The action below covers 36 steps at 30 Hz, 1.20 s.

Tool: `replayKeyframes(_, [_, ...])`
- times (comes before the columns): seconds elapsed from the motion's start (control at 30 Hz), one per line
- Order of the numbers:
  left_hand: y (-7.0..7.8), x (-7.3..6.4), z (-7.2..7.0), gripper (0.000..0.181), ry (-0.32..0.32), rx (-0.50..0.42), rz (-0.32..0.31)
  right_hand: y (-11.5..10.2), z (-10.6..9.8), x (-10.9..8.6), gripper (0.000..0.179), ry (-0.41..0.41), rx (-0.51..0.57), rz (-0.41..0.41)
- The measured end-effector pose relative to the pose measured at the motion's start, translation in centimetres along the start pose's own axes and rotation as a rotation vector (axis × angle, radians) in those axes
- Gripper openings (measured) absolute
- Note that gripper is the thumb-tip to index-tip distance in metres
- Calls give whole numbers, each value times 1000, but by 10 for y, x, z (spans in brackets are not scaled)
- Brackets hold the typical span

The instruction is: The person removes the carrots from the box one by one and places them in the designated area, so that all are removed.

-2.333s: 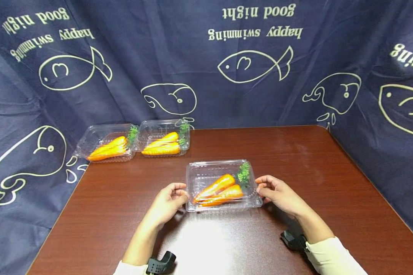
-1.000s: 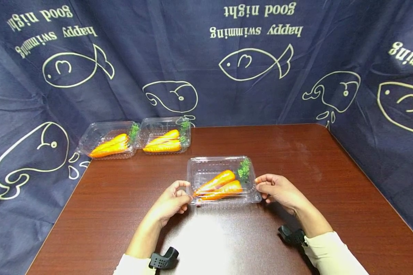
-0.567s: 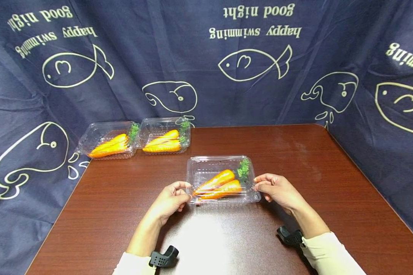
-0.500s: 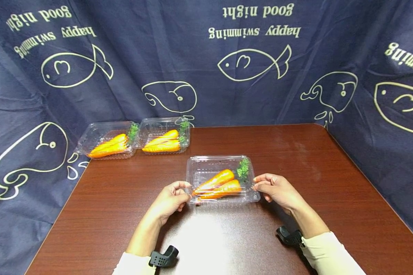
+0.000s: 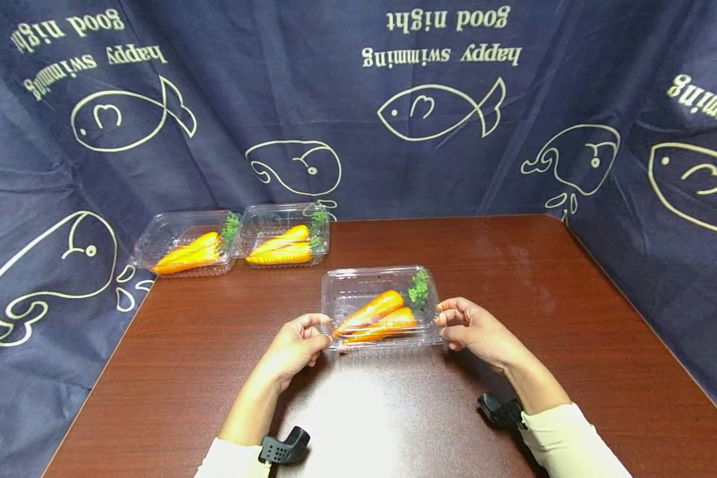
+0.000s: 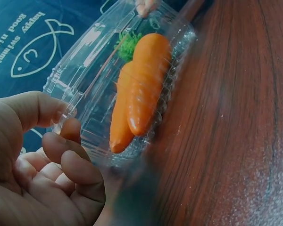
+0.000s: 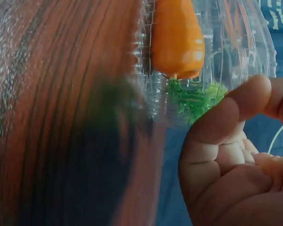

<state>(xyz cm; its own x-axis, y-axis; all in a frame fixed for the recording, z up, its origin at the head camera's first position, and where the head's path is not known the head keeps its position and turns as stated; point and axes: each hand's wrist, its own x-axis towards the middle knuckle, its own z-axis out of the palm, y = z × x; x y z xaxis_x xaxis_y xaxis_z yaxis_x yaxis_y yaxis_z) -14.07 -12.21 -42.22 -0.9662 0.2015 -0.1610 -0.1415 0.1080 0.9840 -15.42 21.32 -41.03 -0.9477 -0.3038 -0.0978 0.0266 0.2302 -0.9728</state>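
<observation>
A clear plastic clamshell box [image 5: 358, 285], lid down, is in the middle of the head view. Inside lie two orange carrots [image 5: 373, 315] and a sprig of green leaves [image 5: 419, 287] at the right end. My left hand [image 5: 291, 348] pinches the box's left edge between thumb and index finger; the left wrist view shows its other fingers curled below. At the right edge, my right hand [image 5: 475, 332] holds the rim with thumb and fingertips. In the right wrist view, the fingers [image 7: 217, 117] overlap the box's end beside the green leaves.
Two similar clear boxes of carrots stand side by side at the back left: a left box [image 5: 179, 229] and a right box [image 5: 275, 216]. The brown wooden table [image 5: 514, 265] ends at a dark blue curtain [image 5: 346, 113] printed with fish. A black wrist band [image 5: 283, 446] is on each arm.
The held box has shifted slightly away from me and to the left. The right hand's fingers have shifted at the rim and spread a little more. The two boxes at the back stay put.
</observation>
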Motion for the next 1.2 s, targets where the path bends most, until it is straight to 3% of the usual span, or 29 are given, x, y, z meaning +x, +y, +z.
replayKeyframes(0.3, [0,-2,1,44,23,50,17,0,8,0,45,33,-28,-48])
replayKeyframes(0.73, [1,0,2,41,50,32,13,-1,7,1,42,74,-121,-69])
replayKeyframes(1.2, [2,-1,3,41,70,35,4,-1,8,2,40,88,-90,-78])
